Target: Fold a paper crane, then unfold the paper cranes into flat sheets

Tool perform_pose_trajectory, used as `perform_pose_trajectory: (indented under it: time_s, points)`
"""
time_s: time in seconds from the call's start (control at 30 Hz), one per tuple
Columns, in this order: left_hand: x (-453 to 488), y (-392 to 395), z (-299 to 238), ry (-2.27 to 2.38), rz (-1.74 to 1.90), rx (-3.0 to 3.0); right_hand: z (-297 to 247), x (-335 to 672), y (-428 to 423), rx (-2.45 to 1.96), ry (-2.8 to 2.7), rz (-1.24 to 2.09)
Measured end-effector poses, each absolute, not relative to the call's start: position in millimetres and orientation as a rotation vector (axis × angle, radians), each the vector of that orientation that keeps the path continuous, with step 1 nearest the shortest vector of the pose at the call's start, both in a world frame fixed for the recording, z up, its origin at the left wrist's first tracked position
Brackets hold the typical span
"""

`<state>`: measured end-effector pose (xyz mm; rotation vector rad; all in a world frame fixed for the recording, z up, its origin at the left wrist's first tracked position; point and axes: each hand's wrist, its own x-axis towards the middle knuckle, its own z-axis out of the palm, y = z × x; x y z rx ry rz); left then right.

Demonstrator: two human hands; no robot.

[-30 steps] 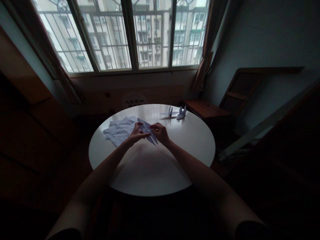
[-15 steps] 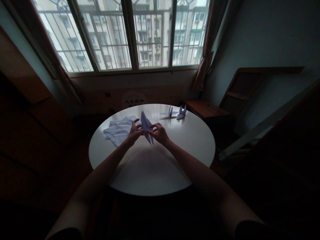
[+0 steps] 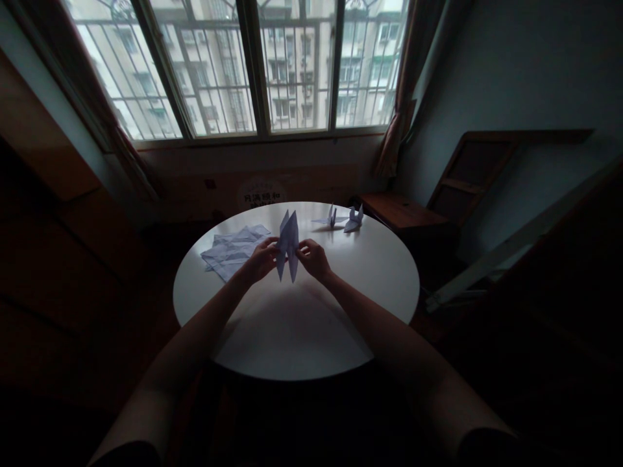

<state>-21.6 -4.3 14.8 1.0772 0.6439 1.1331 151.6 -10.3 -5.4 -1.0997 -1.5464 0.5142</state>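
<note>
Between my two hands a pale folded paper is held up over the table, its pointed flaps aiming up and down. My left hand pinches its left edge, and my right hand grips the right edge with thumb and fingers. Left of my hands, creased sheets of paper lie in an overlapping pile. Two folded paper cranes, one on the left and one on the right, stand near the far right rim.
The round white table fills the middle. Behind it is a cardboard panel with printed characters, below a barred window. A low wooden piece of furniture stands past the table's right rim.
The folded paper has turned between my hands, so two upper points and two lower points now show apart. My left fingers have closed in on its edge.
</note>
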Motion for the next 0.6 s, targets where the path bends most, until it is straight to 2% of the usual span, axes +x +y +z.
perform_pose_trajectory:
  time_s: [0.4,0.6]
  points:
    - [-25.4,1.1,12.3,0.706,1.214,1.110,-4.5,161.2,-5.5,-1.168,-1.462,0.359]
    - [-19.9,-4.3,10.2,0.708,1.199,1.249,-3.8,160.5,-5.1,-1.114,-1.332,0.647]
